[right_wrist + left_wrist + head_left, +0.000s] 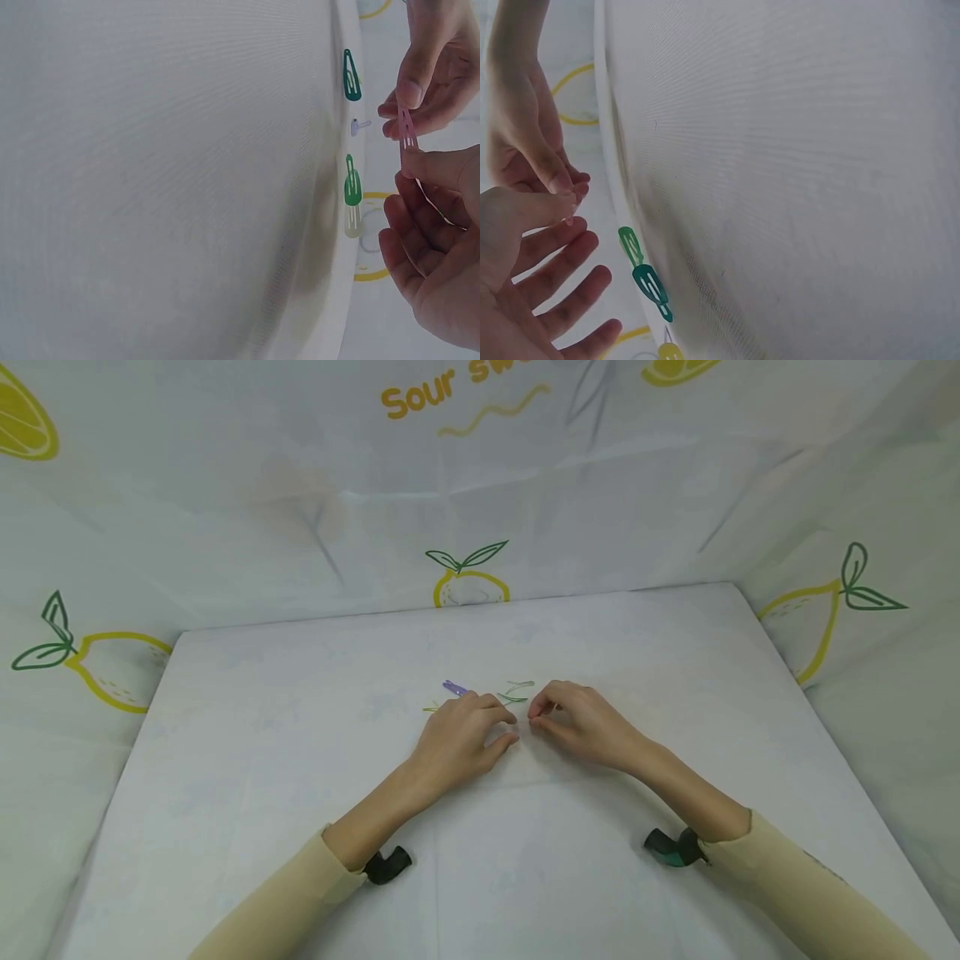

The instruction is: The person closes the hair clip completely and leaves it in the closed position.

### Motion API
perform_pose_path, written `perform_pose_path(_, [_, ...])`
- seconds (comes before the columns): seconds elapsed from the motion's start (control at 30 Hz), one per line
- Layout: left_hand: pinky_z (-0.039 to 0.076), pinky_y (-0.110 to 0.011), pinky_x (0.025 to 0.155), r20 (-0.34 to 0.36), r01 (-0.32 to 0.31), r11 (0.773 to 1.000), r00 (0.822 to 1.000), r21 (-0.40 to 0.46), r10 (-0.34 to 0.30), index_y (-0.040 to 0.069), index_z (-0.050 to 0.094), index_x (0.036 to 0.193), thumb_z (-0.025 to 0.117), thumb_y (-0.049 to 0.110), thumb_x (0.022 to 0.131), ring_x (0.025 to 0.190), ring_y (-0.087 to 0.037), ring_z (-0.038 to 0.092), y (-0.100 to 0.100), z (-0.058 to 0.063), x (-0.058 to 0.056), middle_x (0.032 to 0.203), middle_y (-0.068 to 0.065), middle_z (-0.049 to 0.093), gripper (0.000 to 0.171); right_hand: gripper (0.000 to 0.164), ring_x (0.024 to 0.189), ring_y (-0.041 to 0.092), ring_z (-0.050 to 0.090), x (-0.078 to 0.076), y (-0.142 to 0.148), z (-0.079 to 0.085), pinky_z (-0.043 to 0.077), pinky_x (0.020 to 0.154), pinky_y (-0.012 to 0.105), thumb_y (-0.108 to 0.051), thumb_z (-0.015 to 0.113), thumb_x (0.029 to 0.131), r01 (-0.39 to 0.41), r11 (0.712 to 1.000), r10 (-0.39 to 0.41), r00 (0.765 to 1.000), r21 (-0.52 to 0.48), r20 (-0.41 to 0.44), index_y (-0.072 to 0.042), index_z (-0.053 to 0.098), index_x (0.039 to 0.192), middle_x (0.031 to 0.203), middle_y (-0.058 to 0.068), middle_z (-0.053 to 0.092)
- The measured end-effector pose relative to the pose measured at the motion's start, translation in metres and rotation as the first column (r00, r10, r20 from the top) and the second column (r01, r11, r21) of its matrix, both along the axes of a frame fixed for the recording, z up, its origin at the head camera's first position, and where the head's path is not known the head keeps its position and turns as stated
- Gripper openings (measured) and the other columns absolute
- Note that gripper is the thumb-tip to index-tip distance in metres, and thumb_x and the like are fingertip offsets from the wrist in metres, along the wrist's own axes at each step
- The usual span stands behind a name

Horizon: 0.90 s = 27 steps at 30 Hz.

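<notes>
Two hands (467,735) (588,722) at one pink hair clip (407,133), orange "Sour" lettering (417,395) behind

The head view looks forward and down from above the table (525,877). Both wrist views, low, close and turned sideways, look across it, sharing the left hand (459,739), right hand (588,727) and green hair clip (352,197).

Forearms (382,814) converge, left hand (463,735) and right hand (583,722) pinching close together.
</notes>
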<state>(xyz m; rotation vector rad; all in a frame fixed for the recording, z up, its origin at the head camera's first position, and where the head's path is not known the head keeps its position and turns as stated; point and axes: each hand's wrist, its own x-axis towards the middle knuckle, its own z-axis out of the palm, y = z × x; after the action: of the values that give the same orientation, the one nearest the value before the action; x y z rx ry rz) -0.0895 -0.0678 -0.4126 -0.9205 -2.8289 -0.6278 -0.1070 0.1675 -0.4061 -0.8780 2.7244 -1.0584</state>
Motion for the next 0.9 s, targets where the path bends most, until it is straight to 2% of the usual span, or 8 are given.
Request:
perform_pose_path(0.3, [0.06, -0.034, 0.077, -0.087, 0.025, 0.993, 0.996, 0.117, -0.014, 0.015, 0.085, 0.109, 0.082, 0.025, 0.098, 0.091, -0.018, 0.073, -0.005, 0.001, 0.004, 0.106, 0.005, 0.082, 0.015, 0.008, 0.097, 0.021, 0.073, 0.002, 0.001, 0.003, 0.062, 0.091, 0.045, -0.003, 0.077, 0.098, -0.001, 0.998, 0.0, 1.0, -0.062, -0.022, -0.008, 0.074, 0.105, 0.102, 0.004, 0.078])
perform_pose_path(0.43, [0.061, -0.034, 0.079, -0.105, 0.026, 0.984, 0.994, 0.176, -0.008, 0.015, 0.085, 0.108, 0.081, 0.021, 0.098, 0.092, -0.017, 0.074, -0.008, 0.004, 0.006, 0.105, 0.005, 0.082, 0.013, 0.01, 0.096, 0.018, 0.073, 0.002, 0.002, 0.003, 0.062, 0.091, 0.04, -0.003, 0.079, 0.097, -0.019, 0.993, 0.016, 0.999, -0.117, -0.028, -0.009, 0.075, 0.105, 0.102, 0.001, 0.079])
perform_pose_path(0.63, [0.06, -0.032, 0.078, -0.1, 0.035, 0.971, 0.995, 0.236, -0.011, 0.015, 0.085, 0.109, 0.079, 0.019, 0.1, 0.093, -0.016, 0.072, -0.01, 0.01, 0.011, 0.106, 0.006, 0.082, 0.012, 0.013, 0.096, 0.013, 0.073, 0.003, 0.004, 0.006, 0.059, 0.091, 0.025, -0.001, 0.079, 0.096, -0.045, 0.977, 0.043, 0.999, -0.211, -0.011, -0.011, 0.077, 0.104, 0.101, -0.002, 0.079])
perform_pose_path(0.9, [0.06, -0.031, 0.082, -0.074, 0.05, 0.966, 0.997, 0.255, -0.032, 0.014, 0.083, 0.11, 0.076, 0.014, 0.102, 0.096, -0.014, 0.073, -0.013, 0.014, 0.013, 0.108, 0.005, 0.081, 0.01, 0.008, 0.096, 0.007, 0.072, 0.004, 0.007, 0.013, 0.059, 0.09, 0.023, -0.004, 0.078, 0.098, -0.082, 0.966, 0.102, 0.992, -0.246, 0.071, -0.007, 0.079, 0.105, 0.101, 0.009, 0.081])
